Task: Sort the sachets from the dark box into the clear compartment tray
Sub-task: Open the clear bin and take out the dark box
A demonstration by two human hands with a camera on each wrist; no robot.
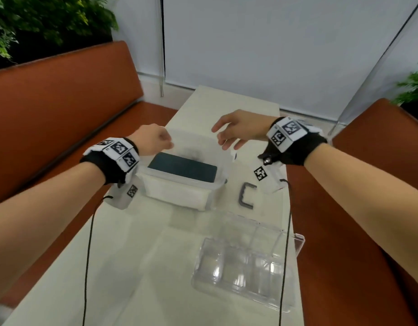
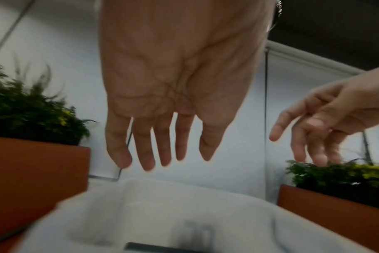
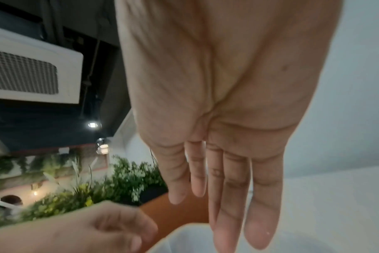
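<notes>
The dark teal box (image 1: 182, 169) lies flat inside a translucent white bin (image 1: 179, 196) in the middle of the table; its edge (image 2: 149, 248) also shows in the left wrist view. No sachets are visible. The clear compartment tray (image 1: 245, 255) sits nearer me on the right, with nothing seen inside it. My left hand (image 1: 167, 143) (image 2: 162, 159) hovers over the bin's far left rim, fingers hanging straight and holding nothing. Over the far right rim my right hand (image 1: 226, 140) (image 3: 216, 205) hovers with its fingers spread and bare.
A grey U-shaped handle (image 1: 245, 196) lies on the narrow white table (image 1: 132, 267) to the right of the bin. Orange benches (image 1: 62, 102) flank the table on both sides. Plants (image 1: 38, 20) stand behind them. Thin black cables hang from both wrists.
</notes>
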